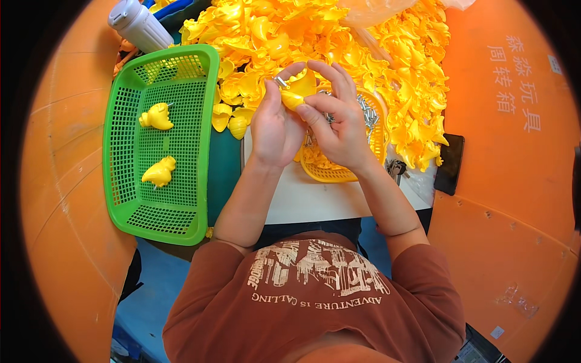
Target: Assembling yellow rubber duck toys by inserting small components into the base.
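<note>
My left hand (273, 136) is closed, with a small silvery metal cylinder (280, 81) pinched between thumb and forefinger. Close beside it, my right hand (339, 124) grips a glossy yellow plastic shell piece (292, 100) by thumb and fingers. Both hands meet above a yellow basket (330, 176). Inside that basket lie many metal cylinders (370, 118) and small yellow plastic bits (318, 158), partly hidden by my right hand. Whether the metal touches the shell piece I cannot tell.
A large heap of yellow plastic shells (260, 36) spreads behind my hands. On the left, a green basket (209, 139) holds two yellow animal figures (160, 172) with metal ends. A white bottle (142, 27) stands behind it. A dark phone (449, 164) lies right, beside orange panels (502, 212).
</note>
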Demonstrator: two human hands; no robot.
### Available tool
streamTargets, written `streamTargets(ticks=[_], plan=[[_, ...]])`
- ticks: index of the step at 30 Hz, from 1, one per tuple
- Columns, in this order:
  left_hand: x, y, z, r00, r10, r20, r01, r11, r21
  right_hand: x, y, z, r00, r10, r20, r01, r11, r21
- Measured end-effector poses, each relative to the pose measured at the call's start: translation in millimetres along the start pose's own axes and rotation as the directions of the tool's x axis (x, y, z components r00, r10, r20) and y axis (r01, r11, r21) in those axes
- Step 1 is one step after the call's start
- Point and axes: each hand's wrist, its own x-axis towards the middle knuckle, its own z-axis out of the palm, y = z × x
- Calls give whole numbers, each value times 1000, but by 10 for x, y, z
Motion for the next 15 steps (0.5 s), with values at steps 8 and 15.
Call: streamTargets(ticks=[8,15], plan=[[13,23,-63,986,151,-65,-135,968,210,78,-16,114,995,63,-78,-64,998,-11],[215,244,-320,954,263,-142,-230,949,214,549,711,-152,949,196,245,-83,909,-408]])
